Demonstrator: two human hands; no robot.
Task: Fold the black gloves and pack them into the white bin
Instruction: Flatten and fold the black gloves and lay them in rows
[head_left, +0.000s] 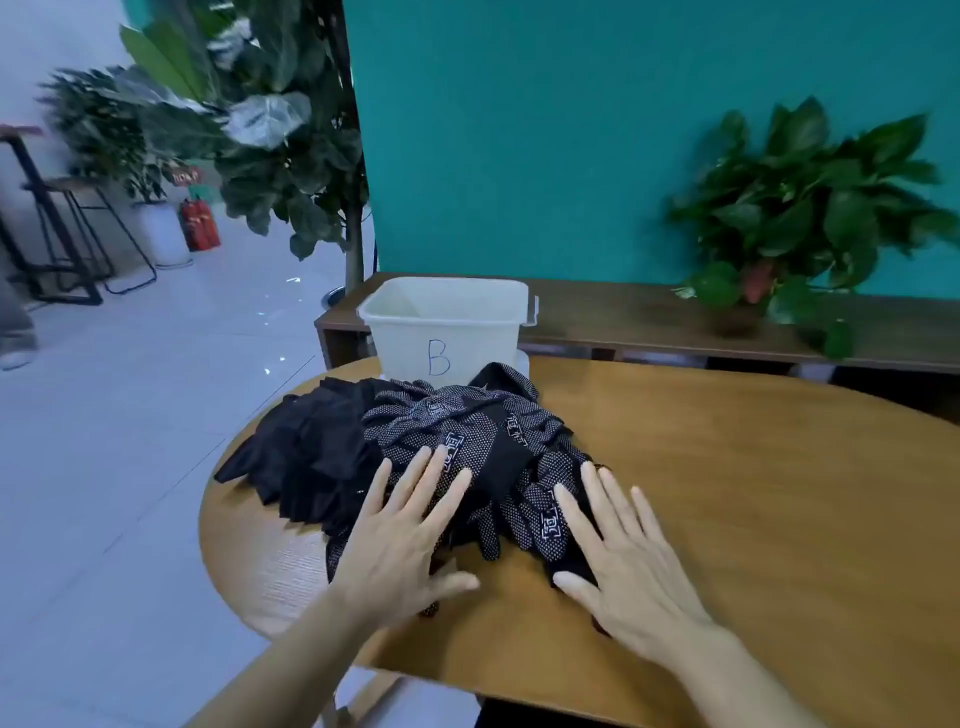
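Both flat hands — left hand (402, 540), right hand (621, 564) — press dotted knit gloves (467, 441).

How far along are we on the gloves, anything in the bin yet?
Nothing looks done: the black gloves lie in a loose, unfolded heap on the wooden table, and no glove shows in the visible part of the white bin marked B. In hand: the left hand and right hand rest flat on the heap's near edge. All folding and packing remains.
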